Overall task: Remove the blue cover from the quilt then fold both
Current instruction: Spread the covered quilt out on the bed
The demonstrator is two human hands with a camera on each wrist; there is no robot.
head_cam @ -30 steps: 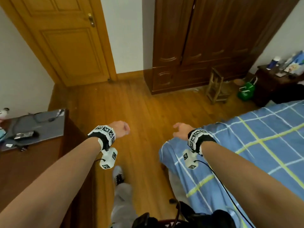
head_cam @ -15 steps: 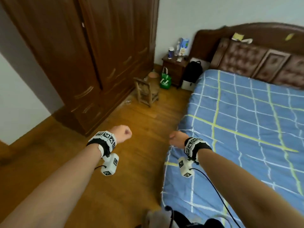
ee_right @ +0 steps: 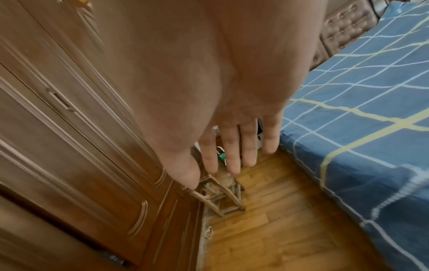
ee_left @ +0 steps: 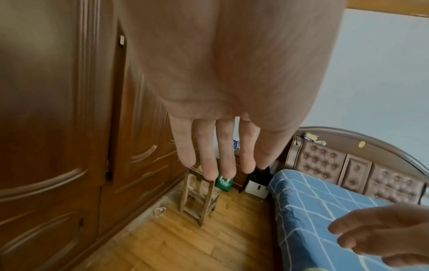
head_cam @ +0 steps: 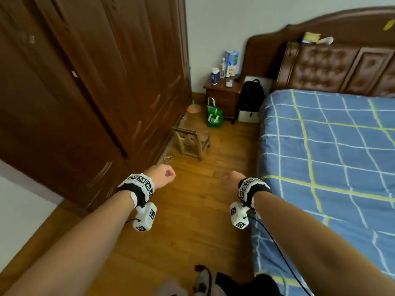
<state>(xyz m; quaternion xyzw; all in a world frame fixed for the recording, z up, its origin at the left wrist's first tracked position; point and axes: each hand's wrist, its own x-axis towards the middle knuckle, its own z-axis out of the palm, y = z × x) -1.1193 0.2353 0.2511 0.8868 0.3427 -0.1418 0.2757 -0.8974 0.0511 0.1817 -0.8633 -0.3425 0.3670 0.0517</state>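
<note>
The blue cover, checked with white and yellow lines, lies spread flat over the bed on my right; it also shows in the wrist views. My left hand hangs in the air over the wooden floor and holds nothing; in its wrist view the fingers are straight. My right hand hovers just left of the bed's edge, fingers relaxed and empty, not touching the cover. The quilt inside the cover is hidden.
A tall dark wardrobe lines the left side. A small wooden stool stands in the floor aisle ahead. Beyond it are a green bag, a nightstand, a black backpack and the padded headboard.
The view has swung right, from the door to the wardrobe and the whole bed. Both hands stay raised and empty; the right hand now sits over the floor beside the bed.
</note>
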